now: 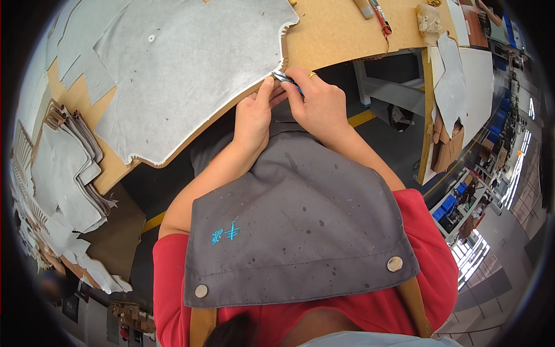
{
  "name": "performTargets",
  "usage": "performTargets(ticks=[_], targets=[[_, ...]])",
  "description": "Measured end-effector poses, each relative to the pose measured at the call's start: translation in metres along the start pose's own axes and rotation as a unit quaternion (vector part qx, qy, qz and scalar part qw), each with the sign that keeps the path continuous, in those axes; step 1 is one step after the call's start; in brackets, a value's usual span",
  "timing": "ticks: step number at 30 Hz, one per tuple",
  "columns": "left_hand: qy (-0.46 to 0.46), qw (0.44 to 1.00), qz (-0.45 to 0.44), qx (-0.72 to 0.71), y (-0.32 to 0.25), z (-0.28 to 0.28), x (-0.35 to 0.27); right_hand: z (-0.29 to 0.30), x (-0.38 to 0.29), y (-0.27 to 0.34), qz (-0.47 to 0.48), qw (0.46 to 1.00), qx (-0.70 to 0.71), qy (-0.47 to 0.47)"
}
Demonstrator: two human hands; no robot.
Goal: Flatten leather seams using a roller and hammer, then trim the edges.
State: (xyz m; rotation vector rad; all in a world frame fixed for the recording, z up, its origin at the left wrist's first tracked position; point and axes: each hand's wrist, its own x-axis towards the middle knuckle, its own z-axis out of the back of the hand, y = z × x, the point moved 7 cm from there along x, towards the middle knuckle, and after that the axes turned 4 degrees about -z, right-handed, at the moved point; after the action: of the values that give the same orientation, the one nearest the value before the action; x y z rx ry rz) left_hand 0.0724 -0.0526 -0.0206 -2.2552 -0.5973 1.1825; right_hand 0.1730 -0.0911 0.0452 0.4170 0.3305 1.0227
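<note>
A large light-grey sheet of backed material (195, 65) lies before me, its brown edge folded or turned along the rim and notched at the curves. My left hand (256, 115) pinches that near edge, thumb on top and fingers beneath. My right hand (318, 102) grips a small metal cutting tool (284, 77) with a blue handle, probably thread snips. Its metal end meets the sheet's edge close to my left thumb, just below a notched inward curve. My right fingers hide most of the handle.
The sheet rests on a wooden tabletop (329, 39). A red-handled tool (382, 19) and a plastic-wrapped lump (428, 22) lie at its far right. Stacked grey pieces (65, 173) stand at left; another grey piece (451, 82) lies on a board at right. A metal table frame (390, 93) shows below.
</note>
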Motion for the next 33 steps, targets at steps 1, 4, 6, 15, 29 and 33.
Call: performTargets(ticks=[1, 4, 6, 15, 29, 33], targets=[[0.001, 1.000, 0.000, 0.000, 0.000, 0.000, 0.000, -0.002, 0.001, -0.001, 0.000, 1.000, -0.012, 0.006], [0.006, 1.000, -0.002, 0.005, 0.002, 0.001, 0.002, -0.002, 0.003, -0.003, 0.017, 1.000, 0.007, -0.023], [0.021, 1.000, -0.020, -0.005, -0.001, -0.002, 0.004, 0.005, 0.010, -0.012, 0.002, 0.996, 0.064, -0.067], [0.022, 0.999, 0.006, 0.036, -0.002, 0.004, 0.004, 0.021, 0.122, -0.094, -0.026, 0.983, 0.146, -0.104], [0.009, 0.585, -0.457, 0.670, -0.181, 0.031, 0.086, 0.048, 0.194, -0.096, 0.026, 0.971, 0.011, -0.239], [0.057, 0.475, -0.337, 0.811, -0.182, 0.010, 0.114, 0.035, 0.190, -0.089, 0.029, 0.970, 0.004, -0.241]])
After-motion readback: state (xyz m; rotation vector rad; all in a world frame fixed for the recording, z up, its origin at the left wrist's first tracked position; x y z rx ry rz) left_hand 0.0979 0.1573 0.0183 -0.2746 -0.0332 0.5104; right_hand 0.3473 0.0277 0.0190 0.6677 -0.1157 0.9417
